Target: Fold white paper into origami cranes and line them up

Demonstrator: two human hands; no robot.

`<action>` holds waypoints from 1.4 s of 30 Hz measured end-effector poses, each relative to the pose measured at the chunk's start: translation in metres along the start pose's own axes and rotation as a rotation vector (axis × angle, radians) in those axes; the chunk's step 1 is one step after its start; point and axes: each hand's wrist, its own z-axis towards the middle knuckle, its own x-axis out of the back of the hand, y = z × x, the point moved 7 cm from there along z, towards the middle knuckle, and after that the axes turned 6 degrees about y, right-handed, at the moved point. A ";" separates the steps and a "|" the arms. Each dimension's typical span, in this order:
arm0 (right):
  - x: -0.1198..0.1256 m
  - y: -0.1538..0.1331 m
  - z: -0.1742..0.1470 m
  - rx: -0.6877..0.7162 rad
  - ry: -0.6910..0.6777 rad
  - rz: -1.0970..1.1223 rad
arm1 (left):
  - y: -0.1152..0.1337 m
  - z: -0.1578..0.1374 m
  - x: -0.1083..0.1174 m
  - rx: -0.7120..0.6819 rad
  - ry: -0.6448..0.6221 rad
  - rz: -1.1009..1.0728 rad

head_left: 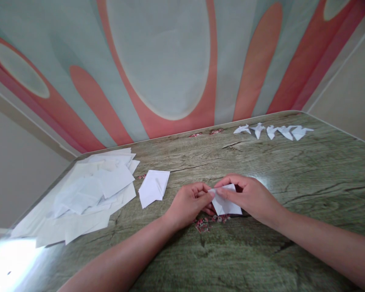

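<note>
Between my two hands is a small piece of folded white paper point(228, 206), held just above the wood-patterned table. My left hand point(194, 202) pinches its left edge with thumb and fingers. On the other side, my right hand point(252, 198) is closed on the upper part, its thumb lying across the front face and its fingers partly hidden behind. To the left of my left hand lies a little stack of white paper pieces point(152, 188).
A big loose pile of white sheets point(94, 190) covers the table's left side. Several folded paper birds point(272, 132) stand in a row at the back right. Behind the table point(182, 162) rises a red and grey patterned backdrop point(176, 125). Bright glare marks the lower left corner.
</note>
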 end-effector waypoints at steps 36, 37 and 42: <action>0.001 -0.017 -0.006 0.375 0.020 0.048 | -0.006 -0.006 0.002 0.183 -0.070 -0.119; 0.000 -0.017 -0.006 0.382 0.012 0.044 | -0.007 -0.006 0.003 0.191 -0.071 -0.126; -0.002 -0.014 -0.006 0.366 -0.039 0.032 | -0.007 -0.007 0.002 0.215 -0.104 -0.155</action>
